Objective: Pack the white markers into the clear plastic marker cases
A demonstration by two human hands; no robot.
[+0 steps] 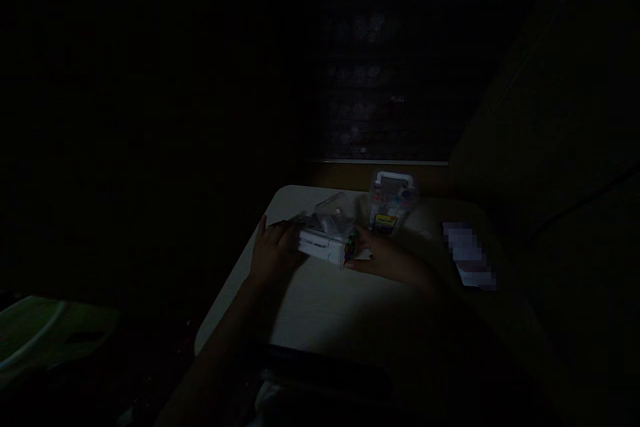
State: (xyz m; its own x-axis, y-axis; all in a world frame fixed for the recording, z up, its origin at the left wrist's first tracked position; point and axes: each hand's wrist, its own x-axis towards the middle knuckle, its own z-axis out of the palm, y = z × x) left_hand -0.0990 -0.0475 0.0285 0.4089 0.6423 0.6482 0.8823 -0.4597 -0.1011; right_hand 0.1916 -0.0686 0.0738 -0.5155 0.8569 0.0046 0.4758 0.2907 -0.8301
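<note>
**Box (319, 245) held between two hands on table (310, 310), left grip unclear**

Low light throughout; far left and right edges mostly lost in the dark. Left to right:

- A green item (55, 330) was seen low at far left, off the table, crossed by a pale curved strip. Could not be identified.
- The left hand (274, 250) was placed at the box's left end, its fingers bent toward it. Finger closure could not be told: fingertips were lost in shadow.
- The white box was laid lengthwise on the table, toward the far side, its right end angled slightly nearer the camera.
- A clear tub (336, 212) was seen just behind the box, tilted; whether it was touching could not be told.
- Coloured tips (351, 247) were exposed at the box's right end, green and purple among them.
- The right hand (383, 258) was wrapped narrowly about that end, thumb low, fingers high, box held between.
- A clear case (395, 197) with a white handle was stood upright behind the right hand. Coloured contents and a yellow-and-black label were made out.
- A phone (467, 253) was left near the table's right edge, well apart from both hands, screen pixelated.
</note>
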